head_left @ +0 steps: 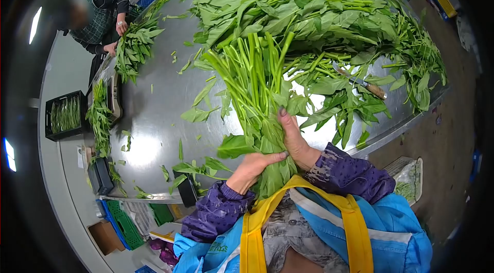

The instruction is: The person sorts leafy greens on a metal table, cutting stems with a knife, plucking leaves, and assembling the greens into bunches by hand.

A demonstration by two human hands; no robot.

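Between my two hands is a bunch of water spinach (257, 98), its cut stems fanned toward the far side and its leaves toward my body. My left hand (254, 167) is closed around the leafy lower part, thumb across the front. Higher up, my right hand (297, 142) grips the bunch from the right side, thumb pointing up along the stems. The fingers behind the bunch are hidden. Just beyond lies a large heap of water spinach (288, 5). A knife (363, 82) with a wooden handle rests on loose leaves to the right.
A metal table (154, 118) carries scattered leaves and stem bits. At the far left, a co-worker's hands (116, 39) hold another bunch. A black crate (66, 116) of greens stands at left. Green and blue crates (123, 224) sit below the near left edge, a white basket (409, 178) at right.
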